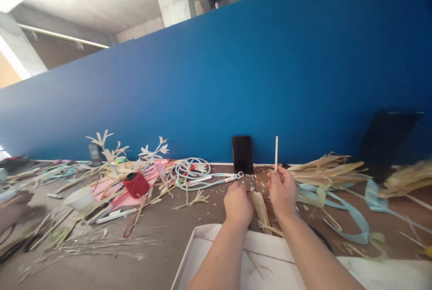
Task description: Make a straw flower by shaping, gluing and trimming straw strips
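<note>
My right hand is closed around the lower end of a thin pale wooden stick, which stands upright above the fingers. To its left, my left hand is curled closed; its fingertips face away, and whatever they may pinch is hidden. Between the two hands lies a pale dried husk piece, close beside the left hand. Both forearms reach over a white shallow box that holds a few plant bits. Just beyond the hands, a black phone leans upright against the blue partition.
Dried husks and light-blue ribbon lie at right. Leftward are a coiled pale-blue cord, a red thread spool, a white cup, pens and husk flowers. Another person's hand and scissors show far left.
</note>
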Tool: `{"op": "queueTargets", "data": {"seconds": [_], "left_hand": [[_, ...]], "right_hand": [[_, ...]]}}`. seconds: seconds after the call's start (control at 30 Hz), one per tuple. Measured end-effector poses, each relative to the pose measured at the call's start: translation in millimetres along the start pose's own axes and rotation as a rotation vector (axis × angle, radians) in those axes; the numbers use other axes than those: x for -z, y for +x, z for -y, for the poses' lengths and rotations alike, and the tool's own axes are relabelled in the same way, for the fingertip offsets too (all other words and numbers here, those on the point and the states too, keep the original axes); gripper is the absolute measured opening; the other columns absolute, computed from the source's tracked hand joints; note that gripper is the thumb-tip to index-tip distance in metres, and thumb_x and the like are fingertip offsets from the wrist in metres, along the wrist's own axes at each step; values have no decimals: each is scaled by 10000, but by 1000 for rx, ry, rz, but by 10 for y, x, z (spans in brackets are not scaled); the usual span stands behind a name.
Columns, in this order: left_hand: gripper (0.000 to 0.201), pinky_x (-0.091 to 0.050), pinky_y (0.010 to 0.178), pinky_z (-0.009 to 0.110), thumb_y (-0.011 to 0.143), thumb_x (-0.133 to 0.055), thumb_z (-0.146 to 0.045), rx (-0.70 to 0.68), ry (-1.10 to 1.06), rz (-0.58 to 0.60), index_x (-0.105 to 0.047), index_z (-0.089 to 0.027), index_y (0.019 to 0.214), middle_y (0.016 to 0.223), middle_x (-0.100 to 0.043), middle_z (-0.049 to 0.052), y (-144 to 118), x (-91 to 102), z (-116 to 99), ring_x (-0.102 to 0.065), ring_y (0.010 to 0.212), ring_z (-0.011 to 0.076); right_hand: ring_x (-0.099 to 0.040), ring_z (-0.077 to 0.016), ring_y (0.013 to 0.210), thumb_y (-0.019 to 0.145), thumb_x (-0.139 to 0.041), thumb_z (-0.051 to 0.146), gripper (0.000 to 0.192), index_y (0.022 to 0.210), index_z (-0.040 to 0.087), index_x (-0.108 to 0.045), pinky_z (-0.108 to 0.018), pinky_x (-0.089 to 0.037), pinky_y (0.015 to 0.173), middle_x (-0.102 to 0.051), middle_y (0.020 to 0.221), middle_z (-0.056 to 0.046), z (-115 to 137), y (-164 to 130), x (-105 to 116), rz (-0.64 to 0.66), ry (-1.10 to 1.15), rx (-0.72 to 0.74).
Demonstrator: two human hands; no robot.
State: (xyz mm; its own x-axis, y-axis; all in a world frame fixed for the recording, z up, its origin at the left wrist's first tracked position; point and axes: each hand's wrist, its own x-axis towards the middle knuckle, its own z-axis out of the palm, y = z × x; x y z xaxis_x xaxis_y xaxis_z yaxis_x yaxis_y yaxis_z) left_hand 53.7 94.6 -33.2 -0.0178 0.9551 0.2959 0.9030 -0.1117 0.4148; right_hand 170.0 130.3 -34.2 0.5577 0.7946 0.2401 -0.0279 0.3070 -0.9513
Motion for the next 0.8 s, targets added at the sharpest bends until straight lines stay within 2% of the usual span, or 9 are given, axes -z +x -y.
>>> {"op": "queueTargets", "data": {"seconds": [0.17, 0.33, 0.53, 0.8], "left_hand": [[216, -408, 766, 294, 861, -422, -266, 29, -43, -54, -623, -188, 849, 935, -617, 85, -8, 58, -8, -549, 926, 211], [230, -406, 761, 314, 871, -399, -259, 101, -148, -35, -603, -177, 940, 878, -643, 95, -4, 99, -3, -580, 866, 218], [210, -401, 778, 305, 864, -383, -194, 98, -224, -91, -573, -191, 954, 949, -631, 81, 7, 100, 22, -568, 904, 206], [194, -400, 798, 296, 853, -393, -168, 101, -317, -69, -556, -180, 958, 1000, -599, 93, 16, 80, 33, -561, 915, 197]], "right_hand": [[-450, -91, 427, 734, -527, 310, 329, 1027, 167, -572, -228, -351, 417, -623, 716, -12, 19, 15, -8, 2, -31, -5], [-460, -95, 442, 737, -535, 336, 334, 1016, 158, -583, -236, -359, 437, -626, 725, -20, 35, 21, -17, 15, -79, 20], [-482, -109, 459, 757, -520, 339, 330, 1032, 167, -582, -255, -381, 471, -637, 745, -26, 12, 15, -12, 28, -165, 68], [-505, -119, 477, 768, -522, 367, 339, 1027, 159, -589, -271, -407, 501, -644, 750, -43, -2, 21, 10, 32, -203, 148]]}}
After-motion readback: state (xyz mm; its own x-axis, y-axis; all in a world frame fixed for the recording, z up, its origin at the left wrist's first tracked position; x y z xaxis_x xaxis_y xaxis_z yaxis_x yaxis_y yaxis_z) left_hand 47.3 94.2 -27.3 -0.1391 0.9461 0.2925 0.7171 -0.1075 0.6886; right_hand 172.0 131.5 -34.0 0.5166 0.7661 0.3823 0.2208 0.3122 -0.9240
